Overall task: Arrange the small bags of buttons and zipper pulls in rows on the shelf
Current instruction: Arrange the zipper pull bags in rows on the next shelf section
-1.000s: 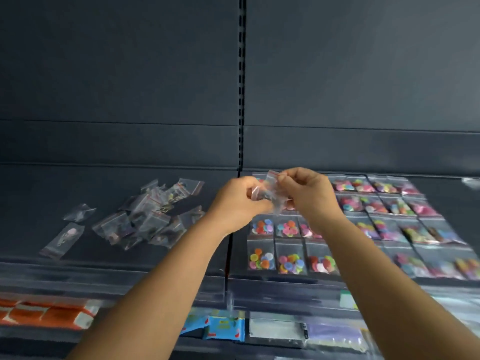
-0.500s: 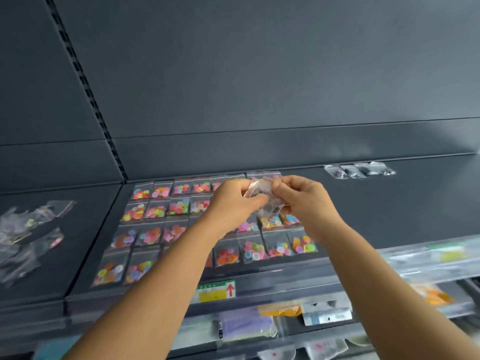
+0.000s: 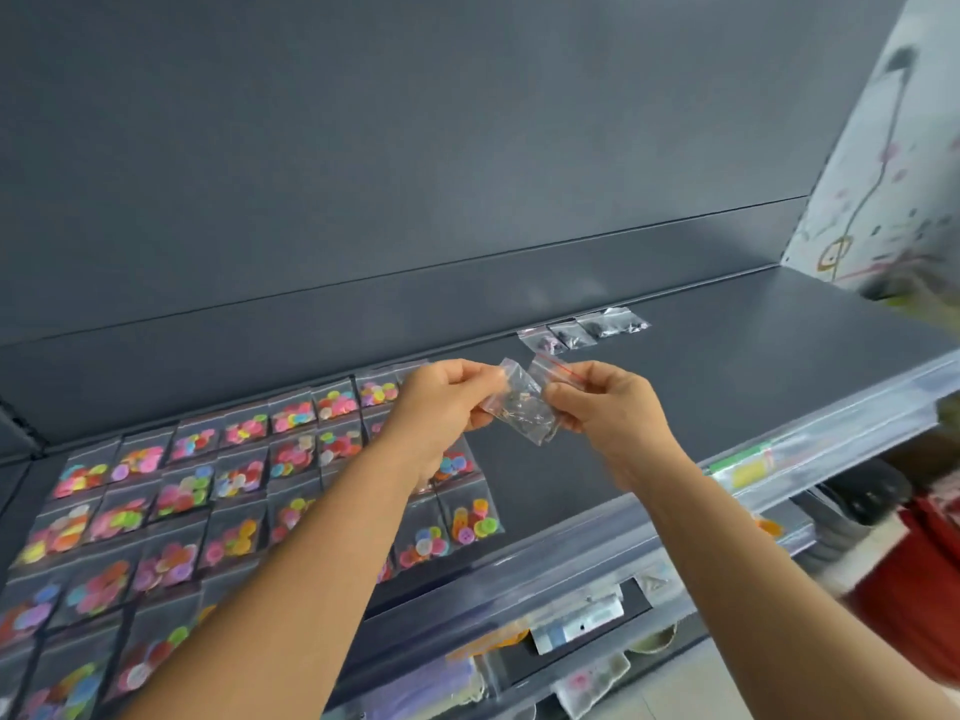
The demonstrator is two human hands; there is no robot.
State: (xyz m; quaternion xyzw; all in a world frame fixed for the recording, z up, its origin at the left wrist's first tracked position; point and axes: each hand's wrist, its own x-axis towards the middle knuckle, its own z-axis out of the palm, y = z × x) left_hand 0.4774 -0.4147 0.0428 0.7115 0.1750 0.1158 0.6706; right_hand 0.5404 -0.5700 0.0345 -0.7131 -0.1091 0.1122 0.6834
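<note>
Both hands are raised over the dark grey shelf [image 3: 727,376]. My left hand [image 3: 441,402] pinches one small clear bag [image 3: 506,392] with small dark pieces inside. My right hand [image 3: 602,402] pinches a second clear bag [image 3: 543,402] with a red zip strip; the two bags overlap between my hands. Rows of bags of coloured buttons [image 3: 218,491] cover the shelf's left part, partly hidden by my left forearm. Three bags of dark pieces [image 3: 582,332] lie in a short row at the shelf's back.
The shelf's clear front rail [image 3: 779,459] carries price labels. Lower shelves hold packaged goods [image 3: 582,626]. A patterned white panel [image 3: 893,163] stands at the right end. Something red [image 3: 919,579] shows at the lower right.
The view has swung to the right along the shelf; the loose pile of bags at the left has left the view. My hands have drawn slightly apart, each holding one bag.
</note>
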